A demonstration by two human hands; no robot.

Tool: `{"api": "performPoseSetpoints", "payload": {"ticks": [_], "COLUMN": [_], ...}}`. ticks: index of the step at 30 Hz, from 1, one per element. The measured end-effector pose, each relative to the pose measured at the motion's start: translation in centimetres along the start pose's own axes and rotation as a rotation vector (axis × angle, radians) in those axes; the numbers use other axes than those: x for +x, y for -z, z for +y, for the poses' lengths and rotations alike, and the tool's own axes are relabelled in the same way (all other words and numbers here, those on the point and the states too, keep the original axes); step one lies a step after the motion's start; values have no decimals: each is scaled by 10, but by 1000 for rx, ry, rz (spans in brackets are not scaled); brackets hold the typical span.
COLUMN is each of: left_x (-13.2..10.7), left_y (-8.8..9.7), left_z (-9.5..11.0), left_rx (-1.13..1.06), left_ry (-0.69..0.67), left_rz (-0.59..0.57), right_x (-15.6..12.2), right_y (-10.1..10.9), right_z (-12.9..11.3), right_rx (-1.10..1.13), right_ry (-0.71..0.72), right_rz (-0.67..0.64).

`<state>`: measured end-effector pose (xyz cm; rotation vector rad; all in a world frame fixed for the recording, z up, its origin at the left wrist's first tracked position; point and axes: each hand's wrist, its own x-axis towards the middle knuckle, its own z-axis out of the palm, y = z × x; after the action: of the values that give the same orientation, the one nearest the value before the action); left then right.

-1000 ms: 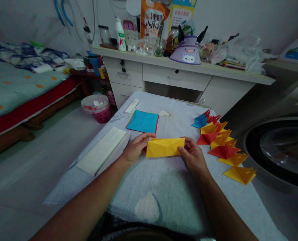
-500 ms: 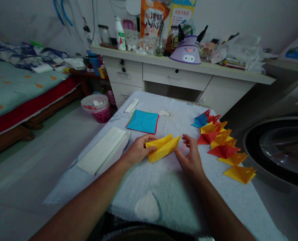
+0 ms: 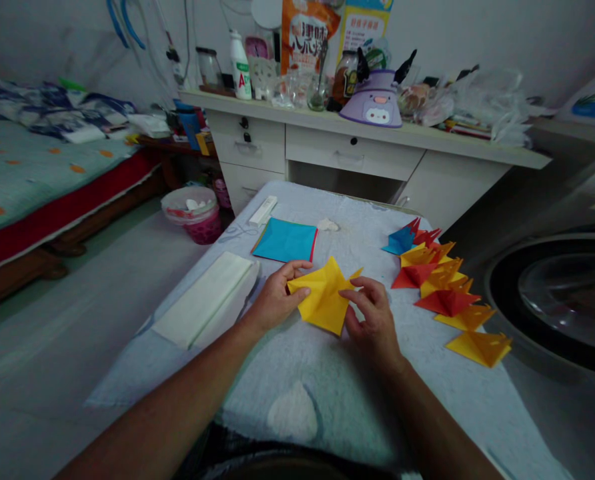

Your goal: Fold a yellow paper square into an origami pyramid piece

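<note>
A folded yellow paper [image 3: 322,300] is held just above the cloth-covered table [image 3: 327,393]. My left hand [image 3: 276,298] pinches its left corner, thumb on top. My right hand [image 3: 372,317] grips the right side with curled fingers, pushing a flap inward. The paper is partly opened into a pointed shape. A stack of square coloured sheets [image 3: 286,241], blue on top, lies beyond my hands.
A row of finished folded paper pieces [image 3: 445,293] in blue, red, orange and yellow runs along the table's right side. A white flat box [image 3: 205,300] lies at the left edge. A cluttered white desk [image 3: 367,143] stands behind, a bed [image 3: 37,180] at left.
The yellow paper went from a flat folded rectangle to a tilted, opened pointed shape. My right hand moved in from the paper's right end onto its flap.
</note>
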<state>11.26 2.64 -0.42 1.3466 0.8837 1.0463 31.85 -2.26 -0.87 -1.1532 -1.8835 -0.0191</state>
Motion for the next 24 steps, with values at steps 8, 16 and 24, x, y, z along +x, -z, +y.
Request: {"api": "performPoseSetpoints", "payload": {"ticks": [8,16,24], "left_x": [-3,-1,7], "left_y": [1,9,13], "left_z": [7,2,-9], "left_rx": [9,163,163], "left_ry": [-48,-50,-83], "left_rz": [91,66,50], "right_x": [-2,-4,-3], "right_y": [7,14,18], "right_z": [5,23,31], "right_rx": [13,108,274], "right_ry": [-7,-125,-225], "right_rz": [-22,-125,-145]}}
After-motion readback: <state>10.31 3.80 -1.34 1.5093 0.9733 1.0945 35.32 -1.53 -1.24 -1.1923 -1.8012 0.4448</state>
